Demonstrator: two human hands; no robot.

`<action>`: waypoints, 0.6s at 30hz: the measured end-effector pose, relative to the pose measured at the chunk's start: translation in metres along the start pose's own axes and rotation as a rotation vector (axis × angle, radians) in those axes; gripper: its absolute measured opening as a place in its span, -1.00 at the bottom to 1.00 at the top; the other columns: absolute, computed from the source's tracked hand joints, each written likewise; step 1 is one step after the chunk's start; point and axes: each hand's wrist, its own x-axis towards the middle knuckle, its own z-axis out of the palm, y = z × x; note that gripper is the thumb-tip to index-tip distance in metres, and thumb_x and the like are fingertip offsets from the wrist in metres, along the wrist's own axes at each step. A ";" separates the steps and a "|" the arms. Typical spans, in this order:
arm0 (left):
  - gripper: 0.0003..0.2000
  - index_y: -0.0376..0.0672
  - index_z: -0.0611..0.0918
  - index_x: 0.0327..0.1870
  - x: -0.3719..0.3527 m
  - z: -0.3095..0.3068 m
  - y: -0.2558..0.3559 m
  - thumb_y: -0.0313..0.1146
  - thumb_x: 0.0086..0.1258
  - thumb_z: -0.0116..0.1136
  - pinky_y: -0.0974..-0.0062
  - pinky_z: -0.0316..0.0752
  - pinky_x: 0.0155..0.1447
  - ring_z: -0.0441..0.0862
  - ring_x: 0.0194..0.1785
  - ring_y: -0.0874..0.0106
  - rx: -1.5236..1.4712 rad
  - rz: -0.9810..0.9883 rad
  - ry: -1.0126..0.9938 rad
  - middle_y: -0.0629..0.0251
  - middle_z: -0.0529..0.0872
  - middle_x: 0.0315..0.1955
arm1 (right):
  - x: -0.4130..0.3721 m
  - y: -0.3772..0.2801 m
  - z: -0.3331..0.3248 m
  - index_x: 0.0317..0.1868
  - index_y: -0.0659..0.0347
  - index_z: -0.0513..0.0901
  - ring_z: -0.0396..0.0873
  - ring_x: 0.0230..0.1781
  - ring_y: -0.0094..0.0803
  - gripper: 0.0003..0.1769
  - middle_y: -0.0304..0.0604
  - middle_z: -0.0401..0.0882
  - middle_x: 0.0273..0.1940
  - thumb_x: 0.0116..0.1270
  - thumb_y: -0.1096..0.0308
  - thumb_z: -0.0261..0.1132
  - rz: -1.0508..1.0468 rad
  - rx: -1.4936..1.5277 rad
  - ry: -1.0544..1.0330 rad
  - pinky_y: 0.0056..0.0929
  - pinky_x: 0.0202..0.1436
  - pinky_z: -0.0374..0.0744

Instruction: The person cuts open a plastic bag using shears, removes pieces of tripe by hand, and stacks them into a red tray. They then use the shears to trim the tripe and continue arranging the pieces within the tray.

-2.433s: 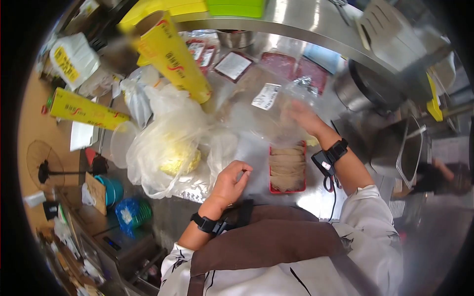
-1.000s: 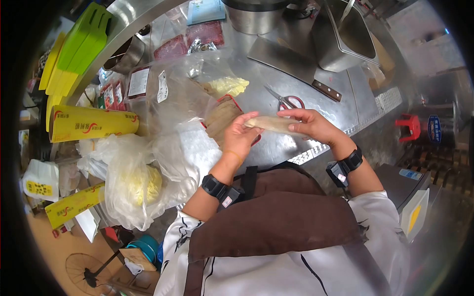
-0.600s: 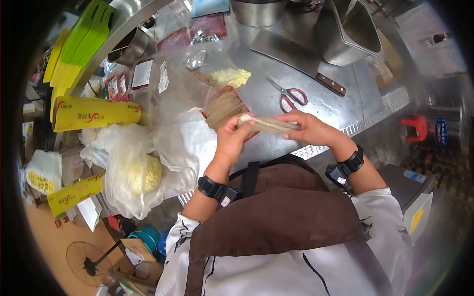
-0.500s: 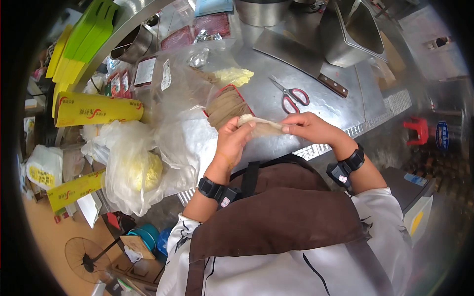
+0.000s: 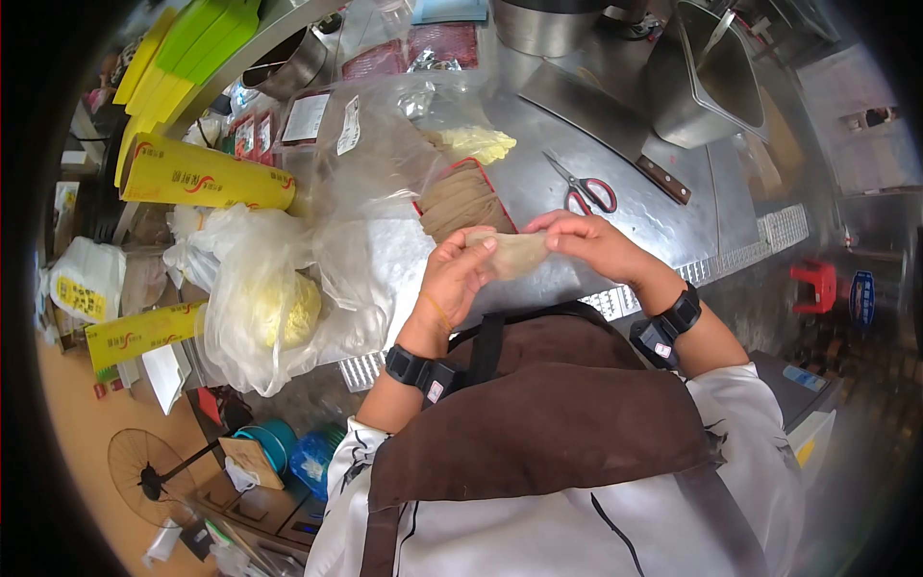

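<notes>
One pale thin sheet (image 5: 519,257), long axis running left to right, left hand (image 5: 452,273) pinching one end, right hand (image 5: 598,246) pinching the other, brown stack (image 5: 465,200) just beyond them

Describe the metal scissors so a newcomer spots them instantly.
On the stainless steel table, find the broad metal cleaver with a brown wooden handle. The slim metal scissors lie between it and the right hand, set apart by red and black looped handles.
</notes>
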 end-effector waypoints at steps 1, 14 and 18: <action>-0.77 -0.19 0.53 0.05 0.000 -0.003 -0.001 -0.41 0.43 0.18 0.31 0.55 0.10 0.65 -0.01 0.38 0.004 -0.007 -0.006 0.25 0.68 -0.11 | 0.001 -0.001 0.000 -0.09 0.20 0.65 0.46 -0.16 -0.70 -0.79 -0.39 0.60 -0.23 0.46 0.26 0.20 0.049 0.021 0.014 -0.61 -0.05 0.43; -0.78 -0.15 0.57 -0.03 -0.016 -0.038 -0.019 -0.48 0.34 0.27 0.60 0.51 -0.15 0.60 -0.21 0.58 0.288 0.042 0.269 0.38 0.67 -0.20 | 0.013 0.017 0.012 -0.10 0.21 0.59 0.51 -0.30 -0.65 -0.82 -0.35 0.59 -0.33 0.32 0.43 0.34 0.254 -0.003 -0.064 -0.60 -0.20 0.48; -0.73 -0.19 0.56 -0.01 -0.027 -0.051 -0.033 -0.55 0.29 0.28 0.64 0.48 -0.16 0.56 -0.23 0.62 0.338 0.018 0.301 0.38 0.65 -0.21 | 0.017 0.037 0.019 -0.11 0.25 0.58 0.51 -0.28 -0.59 -0.80 -0.32 0.58 -0.30 0.27 0.50 0.36 0.210 -0.044 -0.096 -0.56 -0.17 0.49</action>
